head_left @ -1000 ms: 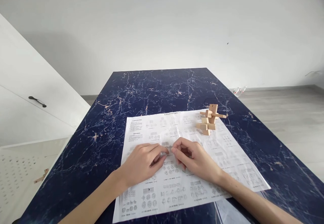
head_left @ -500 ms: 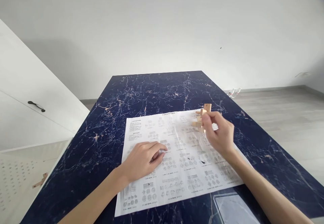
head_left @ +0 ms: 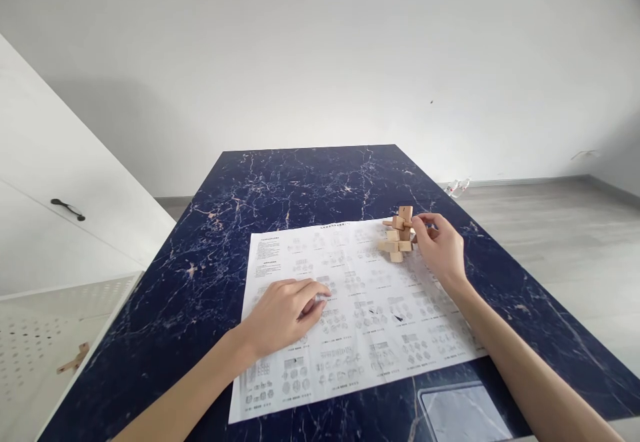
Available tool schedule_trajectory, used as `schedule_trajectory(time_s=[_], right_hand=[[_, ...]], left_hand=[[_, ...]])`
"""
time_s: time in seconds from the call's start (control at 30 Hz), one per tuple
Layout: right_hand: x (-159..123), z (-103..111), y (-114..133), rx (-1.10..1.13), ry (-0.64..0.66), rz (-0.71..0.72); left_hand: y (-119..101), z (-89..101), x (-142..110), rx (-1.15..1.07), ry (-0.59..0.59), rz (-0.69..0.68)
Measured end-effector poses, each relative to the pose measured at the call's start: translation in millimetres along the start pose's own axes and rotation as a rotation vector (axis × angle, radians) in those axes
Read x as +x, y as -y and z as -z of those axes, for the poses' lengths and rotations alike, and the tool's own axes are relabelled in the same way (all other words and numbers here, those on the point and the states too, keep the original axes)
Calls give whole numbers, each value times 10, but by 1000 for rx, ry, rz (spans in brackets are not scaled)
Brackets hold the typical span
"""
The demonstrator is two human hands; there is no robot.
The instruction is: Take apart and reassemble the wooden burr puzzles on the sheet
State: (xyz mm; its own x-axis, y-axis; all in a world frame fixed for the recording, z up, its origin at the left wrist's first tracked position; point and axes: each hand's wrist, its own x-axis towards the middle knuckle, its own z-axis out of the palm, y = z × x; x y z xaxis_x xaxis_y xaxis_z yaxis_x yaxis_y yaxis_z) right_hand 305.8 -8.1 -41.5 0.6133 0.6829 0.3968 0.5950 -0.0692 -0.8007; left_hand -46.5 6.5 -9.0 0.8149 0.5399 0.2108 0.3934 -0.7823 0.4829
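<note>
Where the interlocking wooden puzzle sits at the far right corner of the printed sheet, we see the right hand pinching its thin rod by thumb and forefinger; the left hand rests half open on the sheet, upon the marbled table.

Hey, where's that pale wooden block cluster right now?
In the head view, the pale wooden block cluster sits on the printed sheet near its far right corner, just left of your right hand.
</note>
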Motion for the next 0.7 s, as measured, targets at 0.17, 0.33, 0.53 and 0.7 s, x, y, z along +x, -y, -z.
schedule_trajectory(time_s=[0.17, 0.33, 0.53, 0.7], right_hand=[[16, -15, -63, 144, 25, -98], [18, -30, -12, 296, -58, -132], [35, -1, 107, 582, -71, -133], [-62, 21, 318, 710, 128, -97]], left_hand=[[-6, 3, 13, 6, -14, -8], [-11, 10, 11, 11, -24, -22], [-4, -7, 3, 12, -15, -12], [-16, -12, -6, 5, -22, -3]])
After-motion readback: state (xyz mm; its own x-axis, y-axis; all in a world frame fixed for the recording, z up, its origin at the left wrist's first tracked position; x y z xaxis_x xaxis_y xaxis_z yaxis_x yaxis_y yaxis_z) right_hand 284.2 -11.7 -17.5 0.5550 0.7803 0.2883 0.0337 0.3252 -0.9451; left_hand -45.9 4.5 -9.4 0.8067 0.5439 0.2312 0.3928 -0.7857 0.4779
